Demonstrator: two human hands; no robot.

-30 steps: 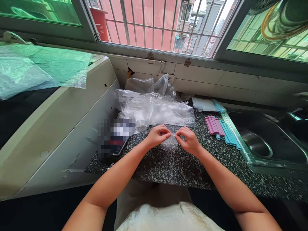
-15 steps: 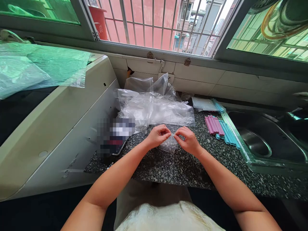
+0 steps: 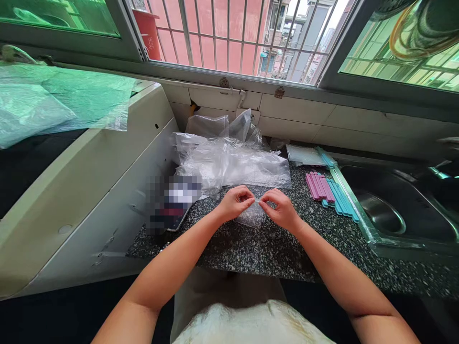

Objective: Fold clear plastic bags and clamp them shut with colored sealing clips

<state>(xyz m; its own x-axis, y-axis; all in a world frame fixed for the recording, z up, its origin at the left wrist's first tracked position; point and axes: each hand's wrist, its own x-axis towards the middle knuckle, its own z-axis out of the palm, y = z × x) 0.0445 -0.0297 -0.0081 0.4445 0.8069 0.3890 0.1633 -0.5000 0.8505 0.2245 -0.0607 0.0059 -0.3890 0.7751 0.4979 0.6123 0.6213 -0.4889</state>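
Head view, looking down on a speckled black granite counter (image 3: 251,248). Left hand (image 3: 234,201) and right hand (image 3: 283,209) each pinch, with fingers closed narrow, one upper corner of a small clear plastic bag (image 3: 253,217), which hangs between them and touches the counter near its front edge, about midway along. Behind the hands, toward the back wall, lies one loose heap of crumpled clear plastic bags (image 3: 229,160); the number in it cannot be told. At the counter's right edge, beside one steel sink (image 3: 401,215), lie pink plastic sealing sticks (image 3: 319,186), about five, and teal plastic sealing sticks (image 3: 340,198), about five; they overlap, so the counts are approximate. One blurred dark item (image 3: 172,200) sits at the counter's left edge. Risk, as a judgement: the film is thin and slippery, so a pinch this slight could slip off, or an uneven pull could tear or stretch the bag's mouth.
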